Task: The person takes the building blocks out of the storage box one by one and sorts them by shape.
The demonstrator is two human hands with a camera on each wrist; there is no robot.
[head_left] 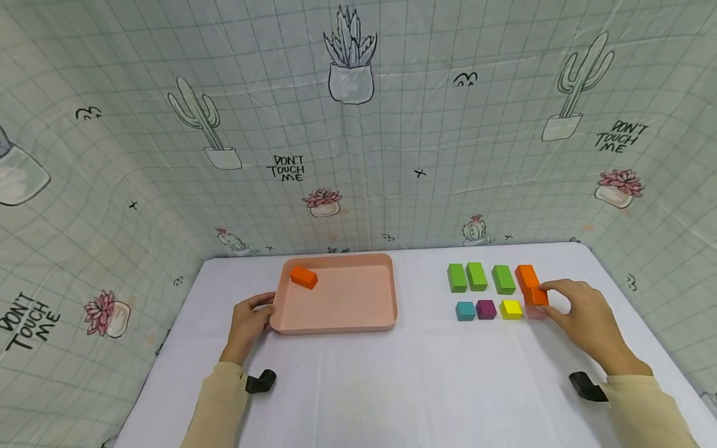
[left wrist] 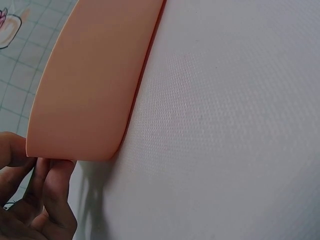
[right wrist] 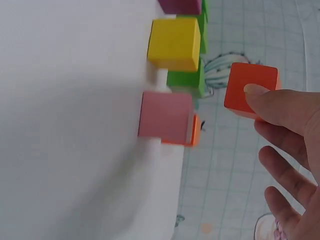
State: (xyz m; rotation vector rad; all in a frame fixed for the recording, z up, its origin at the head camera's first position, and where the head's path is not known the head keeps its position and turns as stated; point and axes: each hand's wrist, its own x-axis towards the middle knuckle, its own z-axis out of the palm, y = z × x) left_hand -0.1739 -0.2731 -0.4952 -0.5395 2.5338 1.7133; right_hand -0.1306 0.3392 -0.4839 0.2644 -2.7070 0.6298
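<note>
With its thumb and fingertips, my right hand (head_left: 590,320) pinches an orange block (right wrist: 245,82), lifted above the table. Below it a pink cube (right wrist: 165,117) sits on the table, and a second orange block (head_left: 526,274) lies just behind. My left hand (head_left: 249,323) grips the left end of a shallow peach tray (head_left: 336,328), thumb at the rim and fingers against the outer wall in the left wrist view. Inside the tray, near its back left corner, rests another orange block (head_left: 303,277).
Left of the orange block stand three green blocks (head_left: 476,277) in a back row. In front of them are a blue cube (head_left: 465,311), a purple cube (head_left: 485,310) and a yellow cube (head_left: 511,310). A patterned cloth (head_left: 392,137) hangs behind the white table (head_left: 392,386).
</note>
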